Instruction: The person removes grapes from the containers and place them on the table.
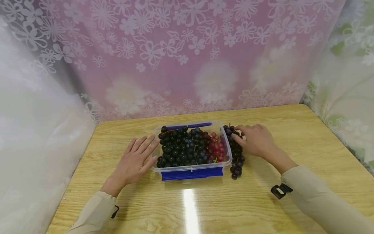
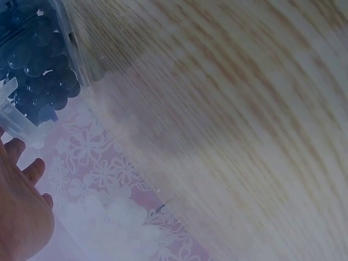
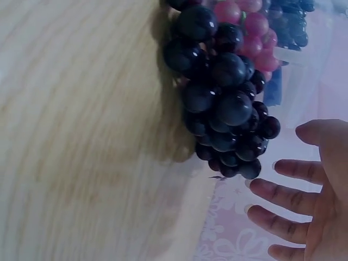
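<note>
A clear plastic box [image 1: 193, 168] with blue clips holds bunches of black grapes [image 1: 178, 148] and, at its right end, a bunch of red grapes [image 1: 217, 148]. My left hand [image 1: 134, 161] lies at the box's left end, fingers spread and straight near the rim; whether they touch it I cannot tell. Outside the right end, another bunch of dark grapes [image 1: 237, 152] lies on the table. Beside that bunch is my right hand [image 1: 255, 139]. In the right wrist view, its fingers [image 3: 283, 196] are extended and apart from the dark grapes [image 3: 223, 103].
The wood-grain table [image 1: 140, 204] carries the box toward its back edge. Behind it hangs a pink curtain [image 1: 175, 65] with white flowers. Pale sheeting [image 1: 35, 136] hangs on the left, and a flowered curtain [image 1: 347, 107] on the right.
</note>
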Available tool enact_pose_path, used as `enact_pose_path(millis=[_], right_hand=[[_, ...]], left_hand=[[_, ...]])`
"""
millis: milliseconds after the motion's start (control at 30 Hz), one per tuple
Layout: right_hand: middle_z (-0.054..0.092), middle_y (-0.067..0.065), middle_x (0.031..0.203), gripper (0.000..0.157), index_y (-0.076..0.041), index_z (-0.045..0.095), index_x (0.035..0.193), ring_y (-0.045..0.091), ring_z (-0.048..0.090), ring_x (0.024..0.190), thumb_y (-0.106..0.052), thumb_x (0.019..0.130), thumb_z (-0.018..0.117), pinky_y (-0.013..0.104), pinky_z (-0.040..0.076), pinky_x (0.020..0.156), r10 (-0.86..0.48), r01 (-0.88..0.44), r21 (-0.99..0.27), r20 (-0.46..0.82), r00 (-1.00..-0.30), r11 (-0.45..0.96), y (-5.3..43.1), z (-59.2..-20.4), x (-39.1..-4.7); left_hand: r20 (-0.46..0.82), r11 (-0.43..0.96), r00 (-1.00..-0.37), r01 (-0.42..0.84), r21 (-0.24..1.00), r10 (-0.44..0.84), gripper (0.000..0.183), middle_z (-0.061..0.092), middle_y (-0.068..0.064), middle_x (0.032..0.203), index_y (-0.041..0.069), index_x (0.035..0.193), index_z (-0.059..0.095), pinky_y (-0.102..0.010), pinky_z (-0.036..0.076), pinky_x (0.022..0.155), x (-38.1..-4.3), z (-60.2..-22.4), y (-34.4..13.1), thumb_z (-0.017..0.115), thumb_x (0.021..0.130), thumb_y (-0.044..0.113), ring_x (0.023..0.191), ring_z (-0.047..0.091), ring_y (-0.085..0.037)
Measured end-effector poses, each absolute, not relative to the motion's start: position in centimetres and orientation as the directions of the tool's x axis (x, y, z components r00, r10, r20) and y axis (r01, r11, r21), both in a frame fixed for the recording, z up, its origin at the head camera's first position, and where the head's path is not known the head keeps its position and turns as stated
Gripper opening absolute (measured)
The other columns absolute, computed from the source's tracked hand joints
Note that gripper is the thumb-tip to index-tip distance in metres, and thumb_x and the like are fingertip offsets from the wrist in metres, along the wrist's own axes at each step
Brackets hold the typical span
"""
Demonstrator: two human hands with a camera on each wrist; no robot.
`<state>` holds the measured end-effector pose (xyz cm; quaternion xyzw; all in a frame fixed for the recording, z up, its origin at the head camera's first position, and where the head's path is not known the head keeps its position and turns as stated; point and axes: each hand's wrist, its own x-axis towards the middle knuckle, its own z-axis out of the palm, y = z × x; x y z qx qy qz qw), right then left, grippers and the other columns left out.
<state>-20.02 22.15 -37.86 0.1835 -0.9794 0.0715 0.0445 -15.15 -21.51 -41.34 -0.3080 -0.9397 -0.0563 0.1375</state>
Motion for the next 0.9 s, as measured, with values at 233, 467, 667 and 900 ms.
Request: enact_pose_path(millis=[233,467,667,900], right_hand=[[0.068,0.010,0.104,0.041,-0.010,0.062,0.124,0.033,0.062,0.088,-0.040,0.098,0.050,0.054,0.048,0.078,-0.359,-0.383,-0.124,0.182,-0.915,0.915,22.2,-37.2,-20.0],[0.066,0.012,0.112,0.041,-0.012,0.063,0.123,0.036,0.060,0.100,-0.042,0.098,0.050,0.055,0.047,0.083,-0.369,-0.402,-0.114,0.233,-0.900,0.909,21.8,-36.6,-20.0],[0.063,0.014,0.119,0.039,-0.013,0.062,0.125,0.037,0.058,0.104,-0.037,0.096,0.056,0.055,0.047,0.084,-0.396,-0.445,-0.118,0.300,-0.868,0.888,20.7,-35.9,-19.5],[0.055,0.013,0.132,0.044,-0.013,0.057,0.133,0.038,0.053,0.115,-0.038,0.096,0.054,0.056,0.045,0.088,-0.448,-0.505,-0.121,0.322,-0.834,0.854,19.1,-35.2,-19.1]], left_hand=[[0.296,0.802,-0.771,0.596,0.027,0.564,0.058,0.023,-0.005,0.156,0.019,0.152,0.030,-0.051,0.009,0.113,-15.2,-41.3,-21.5,0.038,0.101,0.045,0.140,0.023,-0.031],[0.304,0.801,-0.767,0.598,0.021,0.565,0.058,0.023,-0.005,0.156,0.020,0.153,0.028,-0.052,0.010,0.113,-15.2,-41.5,-21.6,0.036,0.102,0.046,0.140,0.023,-0.031],[0.309,0.800,-0.765,0.600,0.024,0.565,0.058,0.022,-0.005,0.157,0.019,0.152,0.031,-0.053,0.010,0.112,-15.3,-41.6,-21.6,0.036,0.102,0.047,0.140,0.023,-0.031],[0.301,0.800,-0.768,0.600,0.027,0.565,0.058,0.021,-0.004,0.157,0.022,0.153,0.026,-0.052,0.010,0.113,-15.3,-41.7,-21.6,0.036,0.102,0.046,0.141,0.022,-0.031]])
